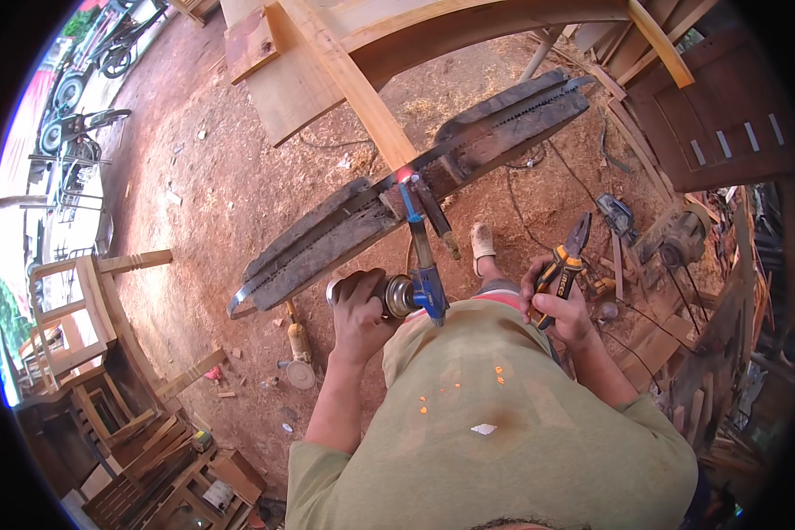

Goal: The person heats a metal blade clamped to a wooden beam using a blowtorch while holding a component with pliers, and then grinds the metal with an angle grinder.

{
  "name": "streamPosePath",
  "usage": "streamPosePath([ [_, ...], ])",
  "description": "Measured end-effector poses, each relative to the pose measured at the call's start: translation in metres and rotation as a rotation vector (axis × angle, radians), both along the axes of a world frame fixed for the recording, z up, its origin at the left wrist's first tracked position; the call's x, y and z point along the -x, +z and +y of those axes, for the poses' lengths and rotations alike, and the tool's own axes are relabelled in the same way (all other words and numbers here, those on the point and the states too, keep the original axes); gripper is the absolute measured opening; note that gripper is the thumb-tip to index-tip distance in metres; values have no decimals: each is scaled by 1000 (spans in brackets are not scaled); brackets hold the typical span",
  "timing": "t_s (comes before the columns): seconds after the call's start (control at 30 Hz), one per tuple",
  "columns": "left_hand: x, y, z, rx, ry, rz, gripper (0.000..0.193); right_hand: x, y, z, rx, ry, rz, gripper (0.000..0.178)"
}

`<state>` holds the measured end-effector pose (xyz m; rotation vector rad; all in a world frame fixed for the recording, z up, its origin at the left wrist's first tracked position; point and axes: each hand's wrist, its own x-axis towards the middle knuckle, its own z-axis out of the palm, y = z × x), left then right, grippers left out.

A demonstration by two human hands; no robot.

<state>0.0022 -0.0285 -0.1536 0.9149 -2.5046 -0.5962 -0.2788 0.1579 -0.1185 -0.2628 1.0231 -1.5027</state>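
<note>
My left hand (359, 311) is closed around the canister of a blue gas torch (429, 290). The torch's nozzle points away from me at a toothed saw blade (429, 157), where a small spot glows red-orange. Worn, dark wooden boards (322, 249) hold the blade along their length, and its ends stick out at both sides. A short dark piece (436, 216) juts toward me beside the nozzle. In my right hand (564, 309), held near my body, is a pair of pliers (576, 246) with black and yellow handles. Their jaws point up and away, apart from the blade.
A light wooden frame (371, 115) reaches the boards from the far side. An angle grinder (299, 353) lies on the dirt floor at left, near stacked chair parts (150, 433). Cords, a blue power tool (617, 216) and a motor (685, 234) lie at right. Motorbikes (79, 141) stand far left.
</note>
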Motion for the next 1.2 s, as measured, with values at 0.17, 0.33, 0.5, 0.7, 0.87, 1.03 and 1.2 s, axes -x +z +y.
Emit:
streamPosePath([
  [0.17, 1, 3, -1, 30, -12, 9, 34, 0, 0, 1, 0, -2, -7, 45],
  [0.33, 3, 5, -1, 39, -12, 12, 33, 0, 2, 0, 3, 1, -4, 44],
  [0.5, 3, 5, -2, 43, -19, 16, 33, 0, 4, -1, -1, -1, -3, 44],
  [0.7, 4, 4, -2, 40, -19, 14, 34, 0, 3, 0, 13, -3, -5, 45],
  [0.87, 6, 6, -3, 51, -17, 34, 35, 1, 2, 0, 13, 1, -9, 45],
  [1.03, 5, 5, -4, 80, -24, 23, 35, 2, 3, -1, 14, 7, -12, 45],
  [1.2, 5, 3, -5, 89, -31, 44, 35, 2, 3, -1, 13, 6, -7, 44],
])
